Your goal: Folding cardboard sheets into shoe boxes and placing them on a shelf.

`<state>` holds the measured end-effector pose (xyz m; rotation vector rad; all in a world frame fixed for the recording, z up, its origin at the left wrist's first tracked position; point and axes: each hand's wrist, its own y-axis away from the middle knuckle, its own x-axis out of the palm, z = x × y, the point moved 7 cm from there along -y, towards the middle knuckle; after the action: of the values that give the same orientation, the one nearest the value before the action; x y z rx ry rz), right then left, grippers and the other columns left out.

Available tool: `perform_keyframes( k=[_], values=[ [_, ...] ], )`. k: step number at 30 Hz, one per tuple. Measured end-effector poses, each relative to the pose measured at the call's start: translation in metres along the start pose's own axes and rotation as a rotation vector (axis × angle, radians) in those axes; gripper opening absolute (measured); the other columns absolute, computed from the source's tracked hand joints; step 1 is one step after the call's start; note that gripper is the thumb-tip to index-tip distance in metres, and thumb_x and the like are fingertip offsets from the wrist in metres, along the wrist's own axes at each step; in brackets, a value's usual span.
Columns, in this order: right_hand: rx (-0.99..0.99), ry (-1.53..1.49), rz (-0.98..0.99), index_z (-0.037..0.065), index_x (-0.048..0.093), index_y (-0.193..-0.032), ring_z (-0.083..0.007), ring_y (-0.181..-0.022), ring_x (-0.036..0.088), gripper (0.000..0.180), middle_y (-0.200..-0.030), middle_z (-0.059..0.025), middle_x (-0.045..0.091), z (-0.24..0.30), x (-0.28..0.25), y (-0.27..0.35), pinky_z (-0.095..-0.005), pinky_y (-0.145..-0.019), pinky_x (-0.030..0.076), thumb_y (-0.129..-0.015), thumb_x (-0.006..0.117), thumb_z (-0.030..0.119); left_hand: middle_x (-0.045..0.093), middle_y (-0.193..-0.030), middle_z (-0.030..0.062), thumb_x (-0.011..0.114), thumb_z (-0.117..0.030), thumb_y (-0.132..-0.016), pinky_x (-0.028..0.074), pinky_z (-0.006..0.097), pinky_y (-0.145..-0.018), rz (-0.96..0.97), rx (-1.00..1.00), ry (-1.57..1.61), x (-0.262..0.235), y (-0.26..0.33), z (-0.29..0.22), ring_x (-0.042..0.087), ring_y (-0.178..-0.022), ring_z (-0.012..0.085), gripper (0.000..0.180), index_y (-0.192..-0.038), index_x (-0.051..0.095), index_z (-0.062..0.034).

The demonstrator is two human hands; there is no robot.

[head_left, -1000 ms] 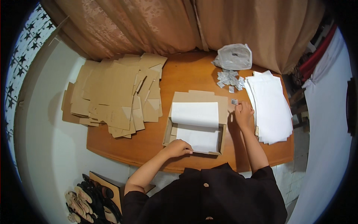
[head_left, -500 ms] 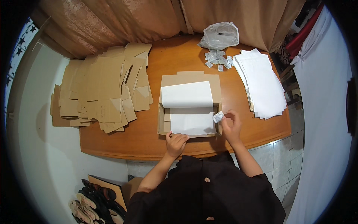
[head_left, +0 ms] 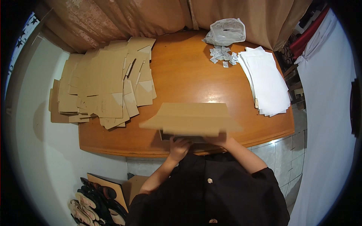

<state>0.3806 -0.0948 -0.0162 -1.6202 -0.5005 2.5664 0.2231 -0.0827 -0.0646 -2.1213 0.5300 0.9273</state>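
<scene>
At the far left of the round, glossy wooden worktop (head_left: 188, 75) we see a loose heap of flat brown cardboard blanks (head_left: 103, 83), matte and sharp-cornered, overlapping one another; at the near edge, in the middle, we see a folded brown cardboard box (head_left: 190, 119) lifted and tilted, its broad flap facing us; our left hand (head_left: 179, 147) has its fingers clamped on the box's near underside; our right hand (head_left: 222, 140) grips beside it, its fingers mostly hidden, so we cannot tell their set; farther right lie small white sachets (head_left: 223, 56) near a crumpled clear plastic bag (head_left: 227, 32); then a fanned stack of smooth white paper sheets (head_left: 266, 81).
</scene>
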Motion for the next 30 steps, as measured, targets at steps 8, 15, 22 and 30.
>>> perform_keyframes(
  k=[8,15,22,30],
  values=[
    [0.200,-0.179,0.228,0.004,0.060,-0.109,-0.0322,-0.094,0.056,0.040,-0.103,-0.0162,0.060,-0.004,-0.018,-0.018,-0.0397,-0.085,0.042,-0.082,0.060,0.033,0.066,-0.082,0.0043,0.066,-0.018,-0.077,0.047,0.035,-0.063,0.124,0.074,0.089,-0.042,-0.057,-0.008,0.064,-0.079,0.0209,0.013,-0.087,0.066,-0.0085],
    [0.113,-0.072,-0.263,0.000,0.053,-0.117,-0.0292,-0.104,0.049,0.048,-0.115,-0.0145,0.051,-0.023,-0.053,-0.055,-0.0443,-0.091,0.033,-0.077,0.063,0.024,0.064,-0.097,0.0116,0.062,-0.014,-0.079,0.051,0.035,-0.069,0.103,-0.154,0.163,-0.058,-0.102,0.031,0.062,-0.083,0.0304,0.020,-0.098,0.064,-0.0057],
    [0.212,0.011,-0.262,0.001,0.051,-0.119,-0.0285,-0.108,0.044,0.048,-0.120,-0.0124,0.047,-0.044,-0.043,-0.065,-0.0507,-0.095,0.029,-0.076,0.061,0.021,0.061,-0.106,0.0156,0.067,-0.018,-0.075,0.050,0.037,-0.075,0.647,-0.391,-0.245,-0.011,-0.120,0.084,0.061,-0.093,0.0299,0.033,-0.104,0.062,-0.0039],
    [0.296,-0.002,-0.178,0.002,0.048,-0.121,-0.0276,-0.111,0.042,0.050,-0.120,-0.0110,0.046,-0.058,-0.020,-0.045,-0.0590,-0.098,0.023,-0.076,0.060,0.020,0.065,-0.093,0.0195,0.072,-0.037,-0.073,0.051,0.038,-0.066,1.498,-0.755,-0.210,0.048,-0.072,0.099,0.065,-0.076,0.0284,0.057,-0.104,0.055,0.0075]
  ],
)
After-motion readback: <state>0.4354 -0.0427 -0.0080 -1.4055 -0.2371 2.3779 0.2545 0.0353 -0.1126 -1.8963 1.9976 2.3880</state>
